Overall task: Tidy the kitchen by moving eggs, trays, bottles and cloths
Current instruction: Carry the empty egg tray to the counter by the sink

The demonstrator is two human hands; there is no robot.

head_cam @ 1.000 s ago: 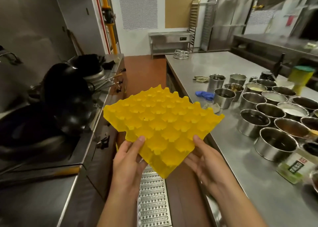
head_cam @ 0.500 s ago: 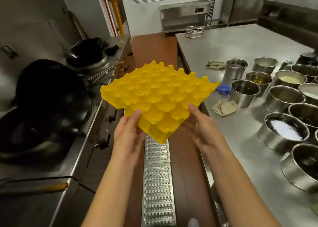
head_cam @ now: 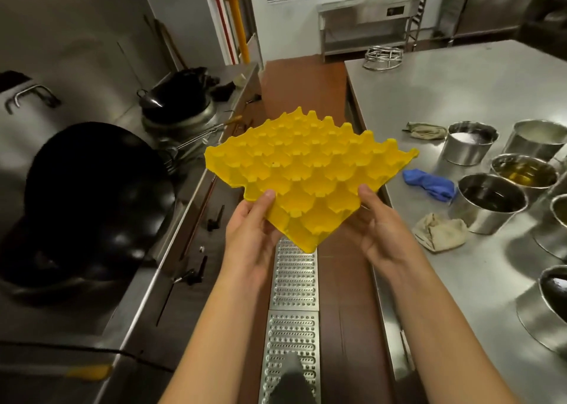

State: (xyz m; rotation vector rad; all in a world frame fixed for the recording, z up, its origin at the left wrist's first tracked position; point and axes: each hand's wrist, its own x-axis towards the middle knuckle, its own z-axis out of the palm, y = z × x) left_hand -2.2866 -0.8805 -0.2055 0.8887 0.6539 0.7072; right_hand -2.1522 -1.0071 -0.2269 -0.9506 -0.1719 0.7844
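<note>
Holding the yellow egg tray (head_cam: pixel 306 173) up at the frame's middle, the left hand (head_cam: pixel 250 229) and right hand (head_cam: pixel 379 225) pinch its near corner, thumbs on top, one hand each side.

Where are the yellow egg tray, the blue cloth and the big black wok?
yellow egg tray (head_cam: pixel 306 170), head view, middle cups.
blue cloth (head_cam: pixel 429 184), head view, middle fold.
black wok (head_cam: pixel 92 189), head view, dark bowl.
</note>
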